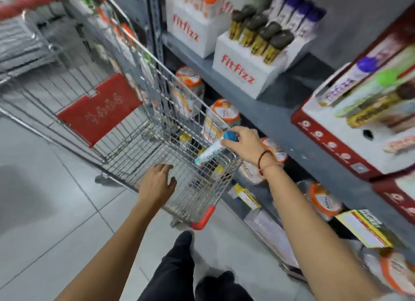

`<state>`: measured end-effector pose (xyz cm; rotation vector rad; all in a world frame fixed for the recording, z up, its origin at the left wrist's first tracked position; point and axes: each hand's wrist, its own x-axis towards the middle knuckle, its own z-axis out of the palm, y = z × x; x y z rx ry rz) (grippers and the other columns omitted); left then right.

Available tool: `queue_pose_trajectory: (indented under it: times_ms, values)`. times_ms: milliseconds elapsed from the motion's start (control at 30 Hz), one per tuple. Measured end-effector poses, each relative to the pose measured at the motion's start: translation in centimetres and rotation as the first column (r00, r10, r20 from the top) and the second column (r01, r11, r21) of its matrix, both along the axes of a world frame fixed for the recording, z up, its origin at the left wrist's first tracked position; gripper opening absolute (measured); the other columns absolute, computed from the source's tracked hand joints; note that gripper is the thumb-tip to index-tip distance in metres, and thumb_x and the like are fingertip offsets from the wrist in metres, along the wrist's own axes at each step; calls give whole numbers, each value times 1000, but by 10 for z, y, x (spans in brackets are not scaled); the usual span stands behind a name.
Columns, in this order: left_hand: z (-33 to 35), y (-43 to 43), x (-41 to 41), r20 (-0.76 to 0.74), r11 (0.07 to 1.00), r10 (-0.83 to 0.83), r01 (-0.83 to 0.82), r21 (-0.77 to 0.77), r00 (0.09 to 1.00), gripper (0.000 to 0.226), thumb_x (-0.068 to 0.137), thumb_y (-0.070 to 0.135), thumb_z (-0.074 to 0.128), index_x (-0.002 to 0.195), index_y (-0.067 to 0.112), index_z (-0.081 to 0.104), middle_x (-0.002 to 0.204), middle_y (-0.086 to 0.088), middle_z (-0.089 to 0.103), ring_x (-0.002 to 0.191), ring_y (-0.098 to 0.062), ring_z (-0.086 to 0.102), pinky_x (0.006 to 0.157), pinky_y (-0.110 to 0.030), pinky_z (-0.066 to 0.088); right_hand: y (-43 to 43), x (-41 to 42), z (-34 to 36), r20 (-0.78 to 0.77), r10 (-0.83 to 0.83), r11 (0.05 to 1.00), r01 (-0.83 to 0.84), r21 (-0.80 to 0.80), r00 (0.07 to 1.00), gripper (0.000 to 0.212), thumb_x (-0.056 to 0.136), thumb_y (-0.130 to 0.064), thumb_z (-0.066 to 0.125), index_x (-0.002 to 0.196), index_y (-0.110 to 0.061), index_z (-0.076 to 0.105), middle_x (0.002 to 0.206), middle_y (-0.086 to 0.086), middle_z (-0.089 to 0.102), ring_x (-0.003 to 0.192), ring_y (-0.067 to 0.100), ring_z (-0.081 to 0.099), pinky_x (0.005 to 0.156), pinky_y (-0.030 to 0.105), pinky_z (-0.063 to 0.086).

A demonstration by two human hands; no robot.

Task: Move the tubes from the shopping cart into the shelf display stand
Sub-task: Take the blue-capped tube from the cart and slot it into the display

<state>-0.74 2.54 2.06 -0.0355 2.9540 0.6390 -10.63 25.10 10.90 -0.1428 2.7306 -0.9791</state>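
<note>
Fingers (226, 143) of my right hand (243, 144) pinch the blue cap of a white tube (210, 151) over the shopping cart (157, 130), its long axis slanting down-left from them, with the Fitfizz display stand (244, 74) up-right, while my left hand (157, 184) hangs open and empty, farther off.

Pale grey floor tiles (45, 188) run underfoot, glossy enough to throw back a soft overhead light. Along the right stands grey metal shelving (280, 112), its perforated upright post (157, 31) dark against a grey back wall (359, 13). Lower shelves hold orange-lidded jars (225, 112) (labels too blurred to read), with yellow price tags (363, 229) clipped to the shelf edge. Far left, something grey and slatted (18, 51) shows indistinctly.
</note>
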Motion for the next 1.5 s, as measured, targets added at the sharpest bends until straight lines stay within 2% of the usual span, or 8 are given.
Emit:
queue_pose_trajectory:
  times_ms: [267,533,733,833,967,1133,1367,1500]
  values:
    - [51,89,-45,-178,960,-267,278,38,947,42,85,18,59,125,8,50,120,-17,61,108,-36,55,81,-44,51,77,41,105,-343,-176,982,189,5,923,21,77,-32,73,82,-12,66,66,-4,55,61,10,49,55,14,32]
    - [94,201,-65,-429,744,-576,664,76,696,45,70,0,69,114,-4,57,115,-24,62,104,-40,59,88,-46,51,154,91,171,-497,-342,922,386,-14,798,25,77,-27,73,93,-8,68,84,-1,57,76,13,51,61,13,27]
    - [93,251,-71,-387,647,-708,762,-19,591,52,81,13,62,130,4,46,134,-17,51,122,-33,48,97,-47,46,198,119,187,-472,-414,885,466,-7,778,33,85,-23,65,117,-18,61,116,4,64,99,11,56,77,12,33]
    - [88,265,-75,-339,629,-743,776,-56,577,54,84,20,59,134,9,42,140,-12,46,128,-29,42,100,-43,41,212,127,189,-421,-423,880,474,18,802,35,89,-20,60,124,-20,59,107,1,57,100,15,55,83,23,41]
    - [79,269,-79,-319,608,-771,786,-112,551,55,86,25,55,137,13,38,147,-7,39,134,-22,35,107,-37,29,224,127,193,-377,-428,873,484,65,822,32,87,-16,62,118,-20,62,113,8,57,80,18,54,79,29,45]
    - [70,266,-81,-345,586,-784,800,-132,517,57,88,24,53,140,14,32,150,-5,33,138,-20,28,114,-38,21,231,118,194,-395,-423,859,499,112,815,36,74,-11,68,109,-19,65,115,7,63,95,14,50,82,23,35]
    - [66,262,-81,-364,567,-794,809,-156,486,58,90,25,49,143,16,26,152,-3,28,140,-17,22,116,-34,12,234,97,195,-400,-467,843,534,67,788,26,81,-23,68,104,-10,66,63,-11,50,59,1,45,64,21,42]
    - [63,262,-84,-365,561,-794,817,-132,486,57,91,23,48,143,16,25,153,-3,26,141,-17,20,116,-33,9,233,85,194,-382,-458,847,524,87,803,31,85,-28,66,106,-6,65,78,3,59,72,15,55,69,29,48]
